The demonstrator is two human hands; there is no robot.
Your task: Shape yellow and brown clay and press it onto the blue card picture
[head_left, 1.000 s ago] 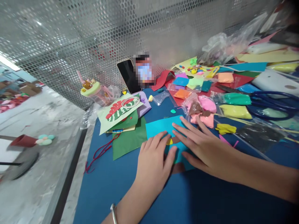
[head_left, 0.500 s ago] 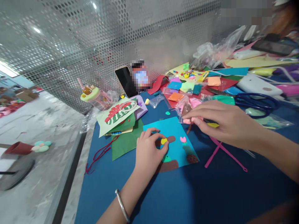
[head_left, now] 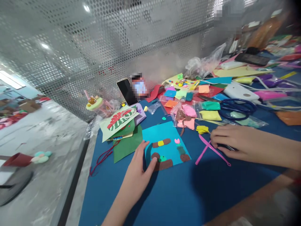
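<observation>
My left hand [head_left: 141,166] rests at the left edge of a light-blue paper sheet [head_left: 172,130], with thumb and fingers spread and nothing between them. On the sheet are flat brown clay pieces, one a brown strip [head_left: 166,142] with a yellow clay patch [head_left: 160,143] across it. A green clay shape [head_left: 162,158] and a pink clay flower [head_left: 176,141] with a green stem also lie there. My right hand [head_left: 231,139] is down on the table, fingers curled over a dark, thin item mostly hidden beneath them. Crossed pink modelling tools [head_left: 207,147] and yellow clay [head_left: 202,129] lie beside it.
Clay packets [head_left: 185,114], blue-handled scissors [head_left: 237,110] and a white device [head_left: 241,92] crowd the back right. Green paper [head_left: 128,146], a red cord [head_left: 103,157] and a lidded cup [head_left: 98,106] are at the left. A phone [head_left: 128,91] leans against the perforated metal panel [head_left: 105,47].
My right hand has moved from above the pink and brown clay packets down to the table, right of the pink tools. My left hand has left the yellow clay and opened.
</observation>
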